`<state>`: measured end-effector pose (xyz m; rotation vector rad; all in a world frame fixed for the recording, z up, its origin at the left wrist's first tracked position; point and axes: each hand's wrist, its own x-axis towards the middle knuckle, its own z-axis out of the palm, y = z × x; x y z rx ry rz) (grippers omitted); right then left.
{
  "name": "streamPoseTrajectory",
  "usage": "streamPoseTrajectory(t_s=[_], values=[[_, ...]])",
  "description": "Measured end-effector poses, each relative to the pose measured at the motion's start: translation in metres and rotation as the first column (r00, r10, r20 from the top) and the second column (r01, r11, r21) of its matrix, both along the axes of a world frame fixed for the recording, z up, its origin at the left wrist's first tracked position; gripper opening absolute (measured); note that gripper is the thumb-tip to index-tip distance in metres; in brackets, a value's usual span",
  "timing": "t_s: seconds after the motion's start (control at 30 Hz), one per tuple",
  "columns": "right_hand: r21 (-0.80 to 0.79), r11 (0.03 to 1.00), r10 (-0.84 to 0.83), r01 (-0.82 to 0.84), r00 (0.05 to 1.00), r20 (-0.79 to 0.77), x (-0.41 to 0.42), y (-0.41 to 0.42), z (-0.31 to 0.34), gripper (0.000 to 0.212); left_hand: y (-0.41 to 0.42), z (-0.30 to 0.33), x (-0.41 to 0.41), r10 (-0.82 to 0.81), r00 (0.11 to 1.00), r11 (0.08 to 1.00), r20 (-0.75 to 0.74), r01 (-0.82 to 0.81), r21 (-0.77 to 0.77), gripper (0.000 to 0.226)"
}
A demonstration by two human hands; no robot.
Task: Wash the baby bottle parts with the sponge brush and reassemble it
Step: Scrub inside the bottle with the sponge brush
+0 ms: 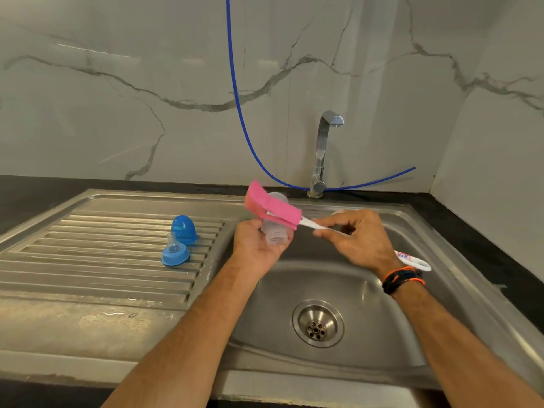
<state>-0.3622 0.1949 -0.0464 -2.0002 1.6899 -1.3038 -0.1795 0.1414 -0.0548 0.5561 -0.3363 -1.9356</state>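
Note:
My left hand (255,242) grips a clear plastic bottle body (274,234) above the sink, threaded neck pointing toward me. My right hand (357,239) pinches the white handle of the sponge brush (312,224); its pink sponge head (269,207) lies across the outside of the bottle. The handle's looped end (418,262) sticks out past my wrist. On the ribbed drainboard (103,254) to the left sit a blue dome cap (184,230) and a blue collar with a clear nipple (175,254).
The steel sink basin (368,295) has a drain (318,323) below my hands. A chrome tap (322,154) stands behind, not running. A blue hose (240,107) hangs down the marble wall. Dark countertop (500,248) borders the sink on the right.

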Motion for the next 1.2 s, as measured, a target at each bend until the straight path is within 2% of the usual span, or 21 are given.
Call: streamPoseTrajectory(t_s=[0.1,0.23,0.4,0.5,0.6,0.73,0.83,0.93,1.1,1.2], values=[[0.019,1.000,-0.018,0.018,1.000,-0.016,-0.016,0.001,0.001,0.024,-0.006,-0.001,0.013,0.069,0.997,0.998,0.029,-0.069,0.000,0.027],[0.001,0.992,-0.126,0.126,0.992,0.014,-0.010,-0.001,0.000,0.020,-0.002,-0.003,0.011,0.043,0.989,0.999,0.138,-0.041,-0.016,0.030],[0.006,1.000,0.021,-0.020,0.999,-0.035,-0.005,0.001,-0.002,0.024,-0.003,-0.003,0.005,0.078,0.976,0.997,0.204,-0.075,-0.025,0.033],[0.022,0.998,-0.061,0.061,0.998,-0.012,-0.018,0.002,0.000,0.023,0.000,-0.001,0.011,0.087,0.980,0.996,0.178,-0.084,-0.027,0.043],[-0.012,0.993,-0.120,0.121,0.992,0.034,-0.009,-0.001,0.001,0.020,0.003,-0.003,0.008,0.051,0.967,0.999,0.250,-0.047,-0.021,0.046],[-0.010,1.000,0.006,-0.007,0.999,-0.040,-0.002,0.001,-0.001,0.024,-0.001,-0.005,0.010,0.062,0.925,0.998,0.374,-0.055,-0.029,0.040],[0.017,0.999,-0.039,0.039,0.998,-0.053,-0.014,0.000,-0.001,0.024,-0.007,-0.008,0.019,0.104,0.922,0.994,0.372,-0.112,0.000,0.047],[-0.005,0.994,-0.110,0.110,0.994,-0.019,-0.009,-0.003,-0.002,0.022,-0.007,-0.012,0.014,0.074,0.943,0.996,0.323,-0.085,0.019,0.050],[-0.027,1.000,0.013,-0.014,0.999,-0.044,-0.003,0.000,0.000,0.023,-0.008,-0.004,0.011,0.108,0.971,0.993,0.215,-0.114,0.018,0.038],[0.002,0.998,-0.068,0.068,0.997,-0.037,-0.015,0.001,0.002,0.022,-0.009,-0.004,0.017,0.097,0.982,0.994,0.165,-0.103,0.026,0.038]])
